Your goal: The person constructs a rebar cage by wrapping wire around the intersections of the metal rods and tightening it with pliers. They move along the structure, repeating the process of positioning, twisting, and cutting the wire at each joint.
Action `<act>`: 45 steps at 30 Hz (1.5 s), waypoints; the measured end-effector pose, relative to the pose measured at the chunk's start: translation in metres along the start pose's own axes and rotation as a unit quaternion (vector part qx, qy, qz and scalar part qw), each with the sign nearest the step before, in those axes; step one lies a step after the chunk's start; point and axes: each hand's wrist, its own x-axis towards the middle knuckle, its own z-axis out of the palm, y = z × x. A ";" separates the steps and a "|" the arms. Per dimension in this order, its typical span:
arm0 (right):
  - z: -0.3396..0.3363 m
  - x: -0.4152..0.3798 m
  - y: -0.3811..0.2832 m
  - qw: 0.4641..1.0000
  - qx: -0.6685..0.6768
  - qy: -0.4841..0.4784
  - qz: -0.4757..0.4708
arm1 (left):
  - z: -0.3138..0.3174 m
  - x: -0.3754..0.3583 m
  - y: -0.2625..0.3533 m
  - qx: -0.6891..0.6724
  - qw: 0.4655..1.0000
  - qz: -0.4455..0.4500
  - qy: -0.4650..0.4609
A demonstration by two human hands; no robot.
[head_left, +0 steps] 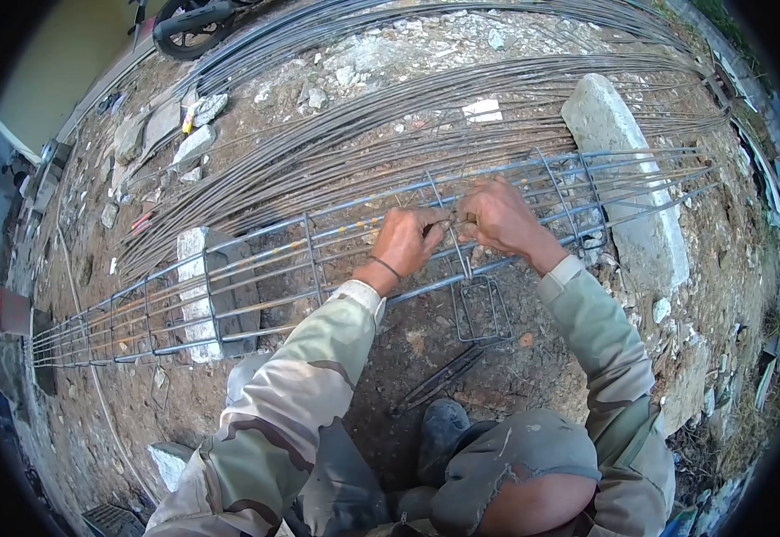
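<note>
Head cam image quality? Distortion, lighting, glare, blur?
Head view: strong fisheye, black vignette around the edges, loose rebar looks bowed, probably partly from the lens. Head view: daylight, with bright patches on the left sleeve and pale concrete block, darker ground by the knees. Head view: left hand and right hand show no obvious motion blur; fingertip detail too small to read.

Left hand [401,242]: curled at a stirrup [459,251]
Right hand [500,217]: at the same stirrup
Rebar cage [426,287]: lies over concrete blocks [648,251]
Sleeves [296,371]: camouflage

No readable text, labels, numbers or signs.
</note>
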 end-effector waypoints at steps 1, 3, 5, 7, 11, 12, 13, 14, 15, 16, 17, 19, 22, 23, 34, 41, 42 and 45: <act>0.003 0.001 -0.001 1.000 0.001 -0.001 -0.002 | 0.000 0.000 -0.001 0.001 1.000 -0.002 0.001; 0.012 0.002 -0.006 0.995 -0.060 0.058 -0.051 | 0.000 -0.001 -0.001 0.010 0.999 -0.027 -0.017; 0.027 0.002 -0.006 0.990 -0.106 0.070 -0.060 | 0.000 -0.001 0.001 0.006 1.000 -0.028 0.000; 0.032 0.002 -0.009 0.970 -0.202 0.108 -0.082 | 0.001 -0.002 -0.001 0.006 1.000 -0.026 -0.004; 0.034 -0.002 -0.029 0.966 -0.244 0.076 -0.026 | 0.004 -0.005 -0.005 -0.006 0.999 0.008 0.033; 0.039 0.000 -0.030 0.974 -0.203 0.101 0.010 | 0.004 -0.006 -0.005 -0.003 1.000 -0.022 0.018; 0.037 -0.001 -0.035 0.985 -0.145 0.066 0.069 | 0.003 -0.007 -0.005 -0.002 1.000 -0.018 0.017; 0.044 -0.003 -0.036 0.975 -0.184 0.065 0.108 | 0.003 -0.006 -0.002 0.021 0.998 -0.056 -0.013; 0.046 0.000 -0.038 0.970 -0.160 0.008 0.185 | -0.007 -0.006 0.008 0.026 0.996 -0.081 -0.016; 0.047 0.001 -0.051 0.966 -0.152 0.093 0.189 | -0.001 -0.003 -0.001 0.028 0.999 -0.033 -0.014; 0.057 -0.005 -0.040 0.964 -0.172 0.073 0.191 | 0.004 -0.006 -0.001 0.016 0.999 -0.029 0.037; 0.063 -0.003 -0.031 0.963 -0.191 0.056 0.180 | 0.013 -0.006 -0.007 0.023 0.998 -0.050 0.028; 0.052 -0.002 -0.042 0.962 -0.129 0.052 0.234 | 0.013 -0.010 -0.008 -0.005 0.999 -0.024 0.047; 0.051 -0.003 -0.042 0.965 -0.122 0.050 0.228 | 0.015 -0.011 -0.008 -0.001 0.998 -0.028 0.052; 0.046 0.002 0.032 0.975 0.118 -0.065 0.176 | 0.018 -0.015 -0.011 -0.054 0.994 0.017 0.092; 0.055 0.000 0.030 0.935 0.242 0.045 0.257 | 0.017 -0.017 -0.015 -0.024 0.997 0.031 0.061; 0.057 -0.003 0.024 0.949 0.202 0.118 0.213 | 0.018 -0.018 -0.014 -0.025 0.998 0.019 0.060; 0.048 0.004 -0.004 0.959 0.076 0.111 0.250 | 0.007 -0.018 -0.008 -0.034 0.999 -0.012 0.041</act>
